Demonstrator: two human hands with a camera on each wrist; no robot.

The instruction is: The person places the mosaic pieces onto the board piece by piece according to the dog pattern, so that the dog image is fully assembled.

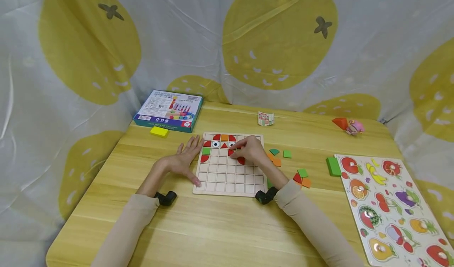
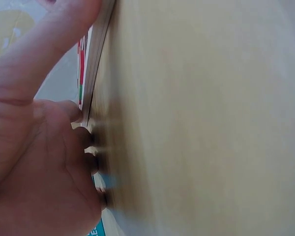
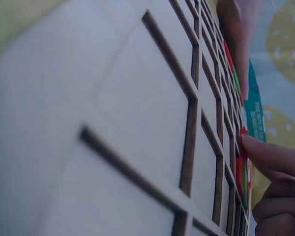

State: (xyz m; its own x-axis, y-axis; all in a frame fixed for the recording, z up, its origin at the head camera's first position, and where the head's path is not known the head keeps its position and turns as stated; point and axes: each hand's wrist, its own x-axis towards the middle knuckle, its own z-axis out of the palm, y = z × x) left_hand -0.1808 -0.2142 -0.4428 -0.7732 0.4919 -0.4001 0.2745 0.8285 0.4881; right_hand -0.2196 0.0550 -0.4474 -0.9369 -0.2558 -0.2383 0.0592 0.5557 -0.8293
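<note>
A wooden grid board [image 1: 216, 177] lies on the table, with red, green and orange pieces and two eye discs in its upper cells. My left hand [image 1: 183, 159] is spread along the board's left edge, its thumb at the lower left corner and its fingers by the upper left. In the left wrist view the fingertips meet the table beside the board's side [image 2: 94, 64]. My right hand [image 1: 251, 150] reaches over the upper right cells and pinches a small red tile [image 1: 231, 152] low over the grid. In the right wrist view a fingertip touches that red tile [image 3: 243, 131].
Loose green and orange tiles [image 1: 287, 154] lie right of the board. A boxed set [image 1: 166, 111] and yellow block [image 1: 159, 131] stand behind left. A pattern card [image 1: 266, 118] lies at the back. On the right are a fruit puzzle [image 1: 386, 192], a green block [image 1: 333, 167] and a pink figure [image 1: 354, 127].
</note>
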